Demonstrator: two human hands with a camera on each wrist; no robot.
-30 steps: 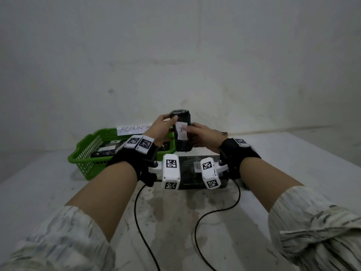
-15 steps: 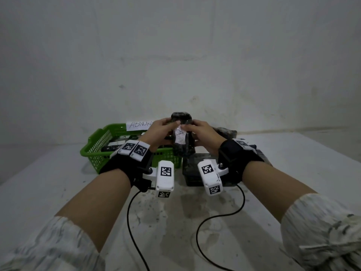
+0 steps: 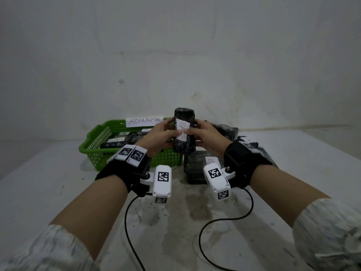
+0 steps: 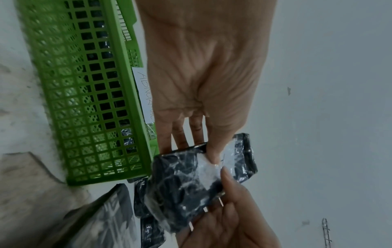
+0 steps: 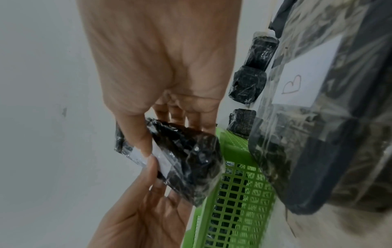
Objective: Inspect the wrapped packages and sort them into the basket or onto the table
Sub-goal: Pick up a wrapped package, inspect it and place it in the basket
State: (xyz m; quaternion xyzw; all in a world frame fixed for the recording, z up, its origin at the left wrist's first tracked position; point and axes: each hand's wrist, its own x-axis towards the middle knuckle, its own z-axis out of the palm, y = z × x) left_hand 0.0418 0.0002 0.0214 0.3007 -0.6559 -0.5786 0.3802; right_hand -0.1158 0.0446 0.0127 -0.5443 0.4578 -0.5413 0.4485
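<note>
Both hands hold a black package wrapped in clear film [image 3: 184,147] upright above the table, just right of the green basket [image 3: 93,153]. It carries a white paper label [image 3: 181,127]. My left hand [image 3: 172,127] grips its left side, thumb on the label. My right hand [image 3: 192,128] grips the right side, its thumb meeting the other on the label. In the left wrist view the left thumb [image 4: 212,151] presses the label on the package [image 4: 182,184]. The right wrist view shows the package [image 5: 191,161] pinched between thumb and fingers.
The basket bears an "ABNORMAL" sign [image 3: 144,121] and holds several wrapped packages. A larger package with a "B" label [image 3: 195,171] lies on the table under my hands. More small packages [image 5: 248,83] lie behind it to the right. Two black cables [image 3: 129,222] trail toward me.
Both hands have stayed on the package, holding it upright. My thumbs have closed together over the label. The view has swung left, so the basket sits nearer the centre.
</note>
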